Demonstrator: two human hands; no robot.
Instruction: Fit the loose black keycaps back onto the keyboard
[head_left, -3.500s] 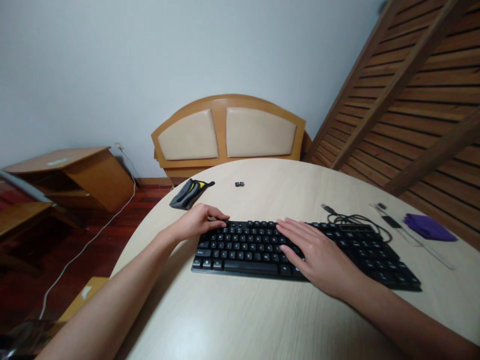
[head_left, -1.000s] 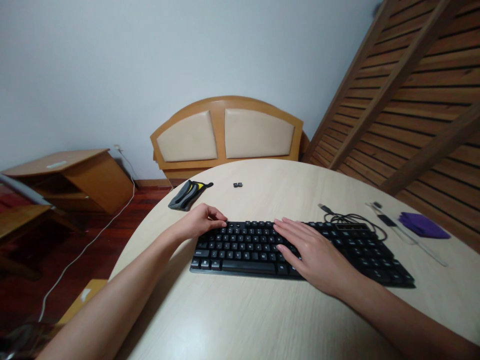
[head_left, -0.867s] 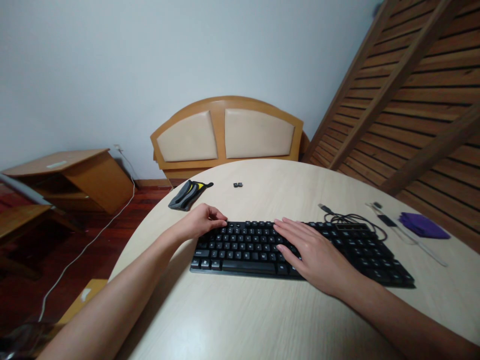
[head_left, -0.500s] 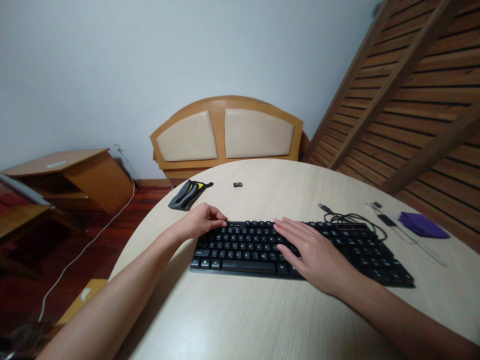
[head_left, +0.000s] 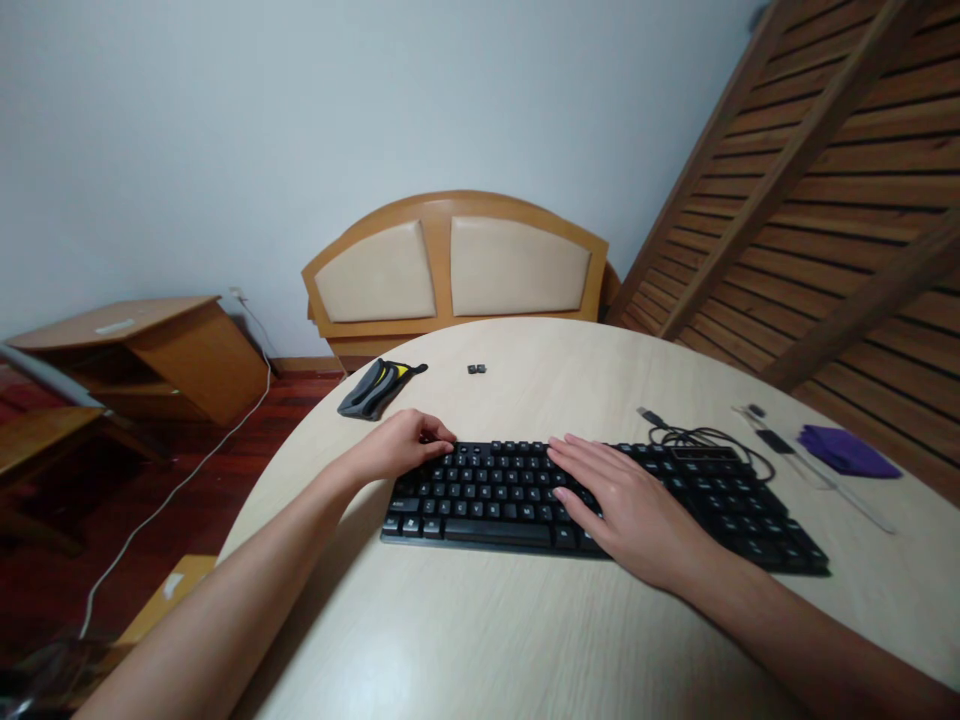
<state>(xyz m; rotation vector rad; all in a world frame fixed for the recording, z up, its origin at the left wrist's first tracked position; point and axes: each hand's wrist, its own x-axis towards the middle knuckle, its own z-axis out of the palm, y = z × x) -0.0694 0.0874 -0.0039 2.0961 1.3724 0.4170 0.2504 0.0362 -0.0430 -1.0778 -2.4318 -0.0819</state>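
Note:
A black keyboard (head_left: 495, 500) lies flat on the pale round table (head_left: 442, 630). At its upper left corner, my left hand (head_left: 412, 440) has thumb and fingers closed in a pinch on a key in the top row; the fingers mostly hide that key. My right hand (head_left: 622, 500) lies open and flat across the right-middle keys, fingers stretched out to the left, covering part of the keyboard. Two small black keycap-like pieces (head_left: 477, 369) sit side by side beyond the keyboard. Its cable (head_left: 697, 437), with a USB plug, is bundled behind the right end.
A grey, black and yellow folded pouch (head_left: 375, 388) lies at the table's left back. To the right are a purple cloth (head_left: 847, 451) and a thin light rod (head_left: 844, 492) near small dark items. A wooden headboard (head_left: 442, 265) and slatted wooden panel (head_left: 825, 200) stand behind.

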